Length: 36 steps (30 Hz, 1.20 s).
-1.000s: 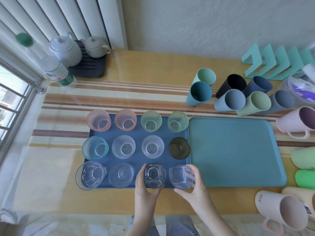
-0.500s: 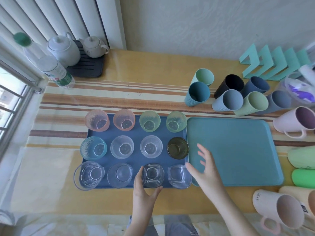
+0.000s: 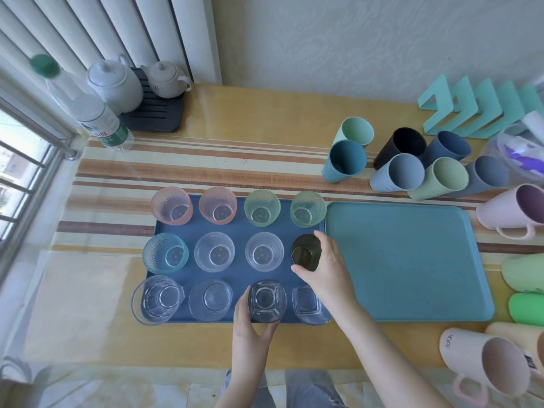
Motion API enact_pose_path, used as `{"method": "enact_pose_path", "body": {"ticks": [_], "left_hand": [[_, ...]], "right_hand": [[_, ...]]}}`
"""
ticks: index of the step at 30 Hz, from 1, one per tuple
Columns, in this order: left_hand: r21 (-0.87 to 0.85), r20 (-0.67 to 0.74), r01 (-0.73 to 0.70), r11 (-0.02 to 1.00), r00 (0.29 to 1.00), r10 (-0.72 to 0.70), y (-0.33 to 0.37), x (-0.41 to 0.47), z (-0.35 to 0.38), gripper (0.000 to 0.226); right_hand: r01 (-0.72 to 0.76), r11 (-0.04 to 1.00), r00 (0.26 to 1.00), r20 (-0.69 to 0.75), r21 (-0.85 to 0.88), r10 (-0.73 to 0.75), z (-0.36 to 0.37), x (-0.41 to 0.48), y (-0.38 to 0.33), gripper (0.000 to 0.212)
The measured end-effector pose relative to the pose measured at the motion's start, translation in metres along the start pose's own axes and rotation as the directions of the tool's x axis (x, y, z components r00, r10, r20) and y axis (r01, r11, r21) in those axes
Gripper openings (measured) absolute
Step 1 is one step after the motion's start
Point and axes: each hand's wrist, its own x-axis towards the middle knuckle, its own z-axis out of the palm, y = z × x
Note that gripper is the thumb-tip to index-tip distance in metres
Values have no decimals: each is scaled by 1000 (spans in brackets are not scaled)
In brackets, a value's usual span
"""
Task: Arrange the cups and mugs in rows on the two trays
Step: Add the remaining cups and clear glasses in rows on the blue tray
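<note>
The right hand has left the near-right clear glass and now curls round the dark olive glass, at the right end of the blue tray's middle row. The left hand still grips the square glass in the near row. That tray looks full, so the teal tray comes next.

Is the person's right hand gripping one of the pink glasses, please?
No, the right hand grips the dark olive glass in the middle row.

Bare left hand, right hand (blue-grey jeans)
</note>
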Motion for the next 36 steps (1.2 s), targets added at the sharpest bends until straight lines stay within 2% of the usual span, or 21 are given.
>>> {"method": "enact_pose_path", "body": {"ticks": [4, 7, 8, 13, 18, 23, 27, 36], "left_hand": [[1, 2, 3, 1000, 1000, -3, 1, -1, 0, 73], [-8, 3, 1, 1000, 1000, -1, 2, -1, -1, 79], [-12, 2, 1, 1000, 1000, -1, 2, -1, -1, 80], [-15, -4, -5, 1000, 1000, 5, 6, -1, 0, 84], [-28, -14, -6, 1000, 1000, 5, 12, -1, 2, 88], [-6, -35, -22, 1000, 999, 22, 15, 2, 3, 85], [-9, -33, -27, 1000, 999, 26, 13, 1, 2, 79], [-12, -34, -44, 999, 998, 44, 14, 1, 2, 78]], "right_hand": [[-9, 997, 999, 52, 81, 5, -5, -4, 5, 83], [2, 988, 1000, 21, 153, -5, -16, -19, 23, 62], [-5, 986, 1000, 12, 166, 3, -20, -26, 33, 62], [-110, 963, 984, 167, 247, 70, -13, -74, 65, 90], [-113, 928, 969, 247, 355, 23, 12, -85, 65, 94], [-93, 923, 986, 162, 373, 34, 21, -78, 61, 90], [-47, 950, 993, 117, 310, 11, 25, -76, 61, 80], [-30, 961, 1000, 14, 275, 27, 31, -79, 61, 79]]}}
